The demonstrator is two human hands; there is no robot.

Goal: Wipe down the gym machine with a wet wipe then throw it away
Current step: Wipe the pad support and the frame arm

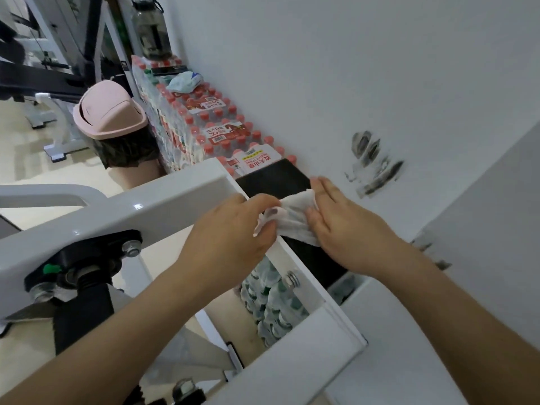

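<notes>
Left fingers (258, 206) pinch wet wipe (295, 215), right fingers (325, 194) flat on it; pink bin (108, 115), water packs (211, 124) beyond.

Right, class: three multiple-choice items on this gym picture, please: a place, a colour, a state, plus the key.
1. Where does the wet wipe lie? A on the black pad; B on the floor; C on a shelf.
2. What colour is the bin lid? A green; B pink; C blue.
3. How does the right hand meet the wipe? A clenched round it; B apart from it; C flat, fingers straight.
Key: 1 A, it is spread on the pad. 2 B, the swing lid is pink. 3 C, its fingers lie flat on the wipe.
</notes>
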